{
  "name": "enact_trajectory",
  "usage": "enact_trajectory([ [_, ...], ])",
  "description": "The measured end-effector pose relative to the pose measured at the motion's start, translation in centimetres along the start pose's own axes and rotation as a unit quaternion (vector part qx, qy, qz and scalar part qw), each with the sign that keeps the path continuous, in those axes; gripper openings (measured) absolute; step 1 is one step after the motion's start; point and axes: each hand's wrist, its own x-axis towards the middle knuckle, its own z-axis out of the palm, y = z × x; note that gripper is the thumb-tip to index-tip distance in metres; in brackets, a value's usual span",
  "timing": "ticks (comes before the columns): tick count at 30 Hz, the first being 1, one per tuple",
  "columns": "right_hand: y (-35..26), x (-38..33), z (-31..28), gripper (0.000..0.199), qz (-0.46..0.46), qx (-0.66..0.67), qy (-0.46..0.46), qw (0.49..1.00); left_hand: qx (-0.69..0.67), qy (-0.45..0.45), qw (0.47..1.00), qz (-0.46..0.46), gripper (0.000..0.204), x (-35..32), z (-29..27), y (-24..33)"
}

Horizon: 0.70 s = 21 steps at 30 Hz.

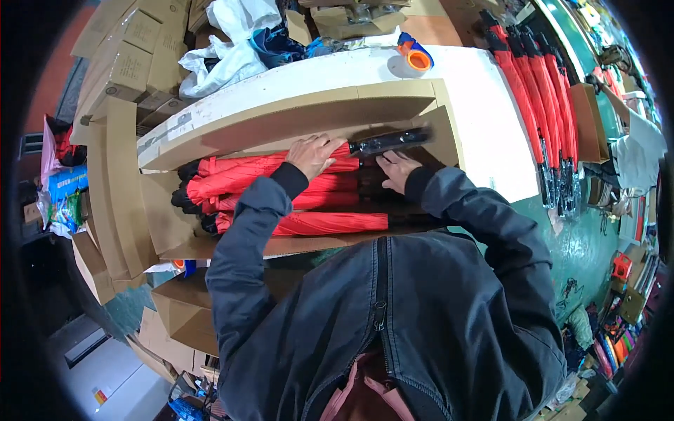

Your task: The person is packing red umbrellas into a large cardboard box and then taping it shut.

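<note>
Closed red umbrellas point(330, 224) lie side by side in a long open cardboard box point(281, 121), black handles to the right, dark opposite ends to the left. The uppermost handle point(386, 142), black and shiny, sits near the far wall; its outer end is blurred.

Left hand point(314, 154): palm down on red fabric just left of this handle, fingers bent across it; cannot tell whether it grasps or merely presses. Right hand point(397, 170): just on the near side of the handle, fingers bent and pointing left; contact and grip cannot be told.

The box rests on a white table point(484, 105). Beyond its far right corner stands an orange-and-blue tape dispenser point(414, 50). At the table's right side, more red umbrellas point(547, 105) lie bundled, handles toward the wearer. Far left: a crumpled white plastic bag point(232, 59), then stacked cartons point(133, 63).
</note>
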Motion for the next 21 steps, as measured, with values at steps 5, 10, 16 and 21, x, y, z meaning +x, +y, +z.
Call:
enact_trajectory([
  [5,-0.9,-5.0,-7.8,0.049,0.025,0.093,-0.105,0.990,-0.013,-0.082,0.996,-0.022,0.050,0.0,1.6,-0.4],
  [10,-1.1,-8.2,-9.8,0.050,0.082,0.153,-0.185,0.967,-0.005,-0.114,0.993,-0.038,0.052,-3.0,-0.9,-3.2],
  [16,-2.6,-9.3,-7.3,0.046,0.006,0.219,-0.183,0.959,-0.015,-0.269,0.953,-0.138,0.053,-4.2,-0.3,-9.8],
  [21,-4.5,-9.3,-9.0,0.042,0.060,0.231,-0.185,0.953,-0.053,-0.267,0.962,0.019,0.056,-1.3,0.9,-14.0],
])
